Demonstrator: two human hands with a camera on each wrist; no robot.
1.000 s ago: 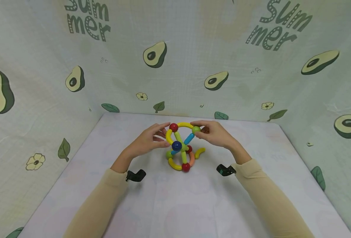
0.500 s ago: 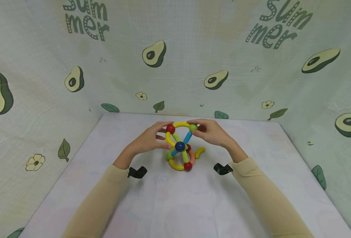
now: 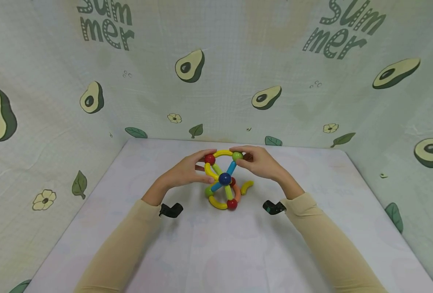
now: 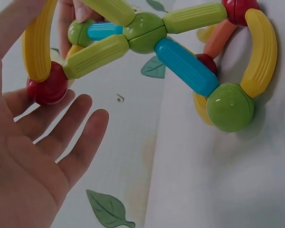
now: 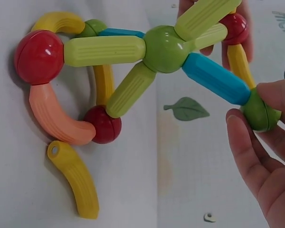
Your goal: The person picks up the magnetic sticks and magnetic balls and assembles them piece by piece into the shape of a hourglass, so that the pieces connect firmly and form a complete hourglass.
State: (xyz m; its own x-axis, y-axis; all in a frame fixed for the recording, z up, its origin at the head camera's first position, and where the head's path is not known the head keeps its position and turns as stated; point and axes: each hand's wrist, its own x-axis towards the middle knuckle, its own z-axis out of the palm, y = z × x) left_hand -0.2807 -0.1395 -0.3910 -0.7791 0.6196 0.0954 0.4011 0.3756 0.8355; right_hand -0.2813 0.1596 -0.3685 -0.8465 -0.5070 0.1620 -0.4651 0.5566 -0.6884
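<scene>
A magnetic ball-and-stick toy stands between the two hands, its lower ring of curved sticks on the table. Straight green and blue sticks radiate from a central green ball. The left hand holds its upper left side, fingers at a red ball and thumb by a yellow curved stick; its other fingers spread loosely. The right hand pinches the upper right green ball between thumb and fingers. A dark blue ball faces the head camera, close to the left thumb.
A loose yellow curved stick lies on the white table, just right of the toy's lower ring. Behind the table hangs a cloth printed with avocados and leaves. Black wrist cameras jut inward from both sleeves.
The top of the toy has shifted slightly left with both hands. The dark blue ball has moved right, now covering the central ball in the head view. The loose stick stays put.
</scene>
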